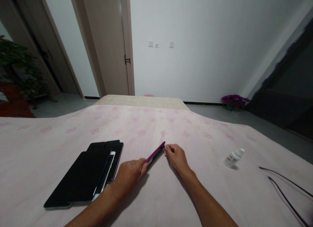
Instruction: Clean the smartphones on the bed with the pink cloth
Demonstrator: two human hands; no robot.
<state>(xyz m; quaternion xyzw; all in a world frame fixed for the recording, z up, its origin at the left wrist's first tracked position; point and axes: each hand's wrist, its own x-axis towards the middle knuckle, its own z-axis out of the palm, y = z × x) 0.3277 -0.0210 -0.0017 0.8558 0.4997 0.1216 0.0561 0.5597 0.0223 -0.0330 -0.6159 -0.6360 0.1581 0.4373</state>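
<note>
My left hand (130, 173) is closed around the near end of a thin phone-like device (156, 152) with a purple edge, held tilted above the cloth. Its far end meets my right hand (176, 157), whose fingers are pinched on a small pale pink piece (166, 150), perhaps cloth; its kind is hard to make out. That piece touches or nearly touches the device's far corner. Left of my left hand lies a stack of dark tablets (83, 174), with a white-edged phone (109, 170) among them, partly hidden by my forearm.
A small white bottle (233, 158) stands tilted-looking on the right of the flowered pink tablecloth (151, 126). Two thin black cables (286, 174) run off at the right edge. Beyond are a door (107, 41), a wall, a leafy plant (19, 67) and purple flowers (234, 100).
</note>
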